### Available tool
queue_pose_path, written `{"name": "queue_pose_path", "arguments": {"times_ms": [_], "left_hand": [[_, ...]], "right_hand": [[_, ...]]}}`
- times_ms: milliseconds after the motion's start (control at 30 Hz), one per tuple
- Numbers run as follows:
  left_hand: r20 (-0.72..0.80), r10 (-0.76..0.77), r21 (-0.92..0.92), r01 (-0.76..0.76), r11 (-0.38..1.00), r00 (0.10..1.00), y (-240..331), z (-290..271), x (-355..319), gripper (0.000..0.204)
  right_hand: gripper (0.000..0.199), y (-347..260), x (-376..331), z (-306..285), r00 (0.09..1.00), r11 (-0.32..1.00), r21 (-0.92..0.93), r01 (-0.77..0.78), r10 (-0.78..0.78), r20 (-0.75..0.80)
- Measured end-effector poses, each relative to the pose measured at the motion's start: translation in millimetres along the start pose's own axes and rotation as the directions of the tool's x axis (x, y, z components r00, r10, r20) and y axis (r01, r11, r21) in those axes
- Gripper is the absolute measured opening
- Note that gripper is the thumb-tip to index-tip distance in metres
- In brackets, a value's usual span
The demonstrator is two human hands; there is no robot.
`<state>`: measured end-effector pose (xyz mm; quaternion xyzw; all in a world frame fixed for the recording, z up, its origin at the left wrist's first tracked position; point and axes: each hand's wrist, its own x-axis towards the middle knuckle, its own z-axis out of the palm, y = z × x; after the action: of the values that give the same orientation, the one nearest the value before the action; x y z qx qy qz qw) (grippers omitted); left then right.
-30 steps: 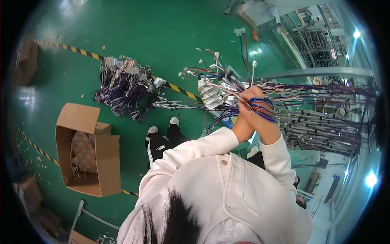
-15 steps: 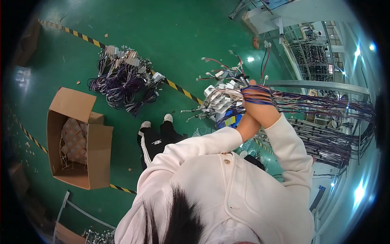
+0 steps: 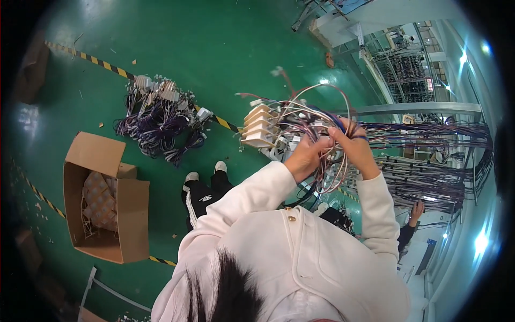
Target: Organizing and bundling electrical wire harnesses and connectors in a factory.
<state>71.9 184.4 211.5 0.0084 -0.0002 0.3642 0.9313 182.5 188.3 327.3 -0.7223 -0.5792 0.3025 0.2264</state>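
In front of my chest I hold a bundle of wire harnesses (image 3: 333,115), its wires purple, red, white and black. My left hand (image 3: 304,158) closes around wires on the near left side of the bundle. Close beside it, my right hand (image 3: 356,149) is wrapped round the same bundle, thumb toward the left hand. Loose wires loop above and below both hands. A row of cream-white connectors (image 3: 260,127) sticks out at the bundle's left end. Rightward, long wires (image 3: 418,135) run from my right hand toward a rack. Some fingers are hidden by wires.
A pile of harnesses (image 3: 161,115) lies on the green floor by a yellow-black tape line (image 3: 102,63). An open cardboard box (image 3: 132,220) stands at left. More wires (image 3: 418,180) hang on a metal rack (image 3: 424,108) at right. Another person's hand (image 3: 417,210) shows below them.
My crossed forearms have uncrossed, and my hands now lie side by side on the bundle. Wires have spread into loops, and the connectors have shifted left. Another person's hand has come into view.
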Motion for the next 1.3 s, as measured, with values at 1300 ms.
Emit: {"name": "queue_pose_path", "arguments": {"times_ms": [1300], "left_hand": [[-0.314, 0.053, -0.331, -0.161, 0.93, 0.948, 42.8, 4.4, -34.5, 0.024]], "right_hand": [[0.021, 20.5, -54.9, 24.1, 0.972, 0.962, 0.2, 0.187, -0.211, 0.107]]}}
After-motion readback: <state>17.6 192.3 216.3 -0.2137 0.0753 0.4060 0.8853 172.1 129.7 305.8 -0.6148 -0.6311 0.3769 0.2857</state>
